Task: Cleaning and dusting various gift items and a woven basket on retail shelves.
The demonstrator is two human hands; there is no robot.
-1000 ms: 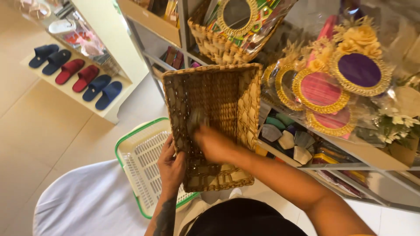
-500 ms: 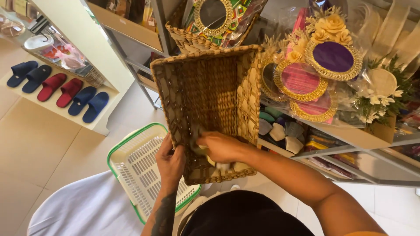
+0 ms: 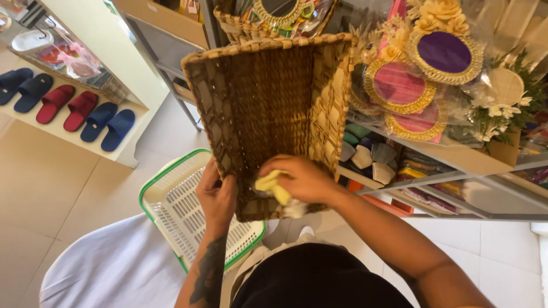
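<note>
A rectangular woven basket (image 3: 268, 108) of brown and tan straw is held up on end, its open inside facing me. My left hand (image 3: 217, 194) grips its lower left wall. My right hand (image 3: 302, 178) is inside the basket near its lower end, closed on a small yellow cloth (image 3: 273, 187) pressed against the weave.
A white plastic basket with a green rim (image 3: 171, 199) lies below on a white-covered seat (image 3: 108, 268). On the right, metal shelves (image 3: 456, 162) hold round woven mirrors and wrapped crafts. A white rack (image 3: 68, 128) at the left carries several blue and red slippers.
The woven basket has risen and tilted further up in view. My right hand with the cloth slid from the middle of the basket down to its lower end.
</note>
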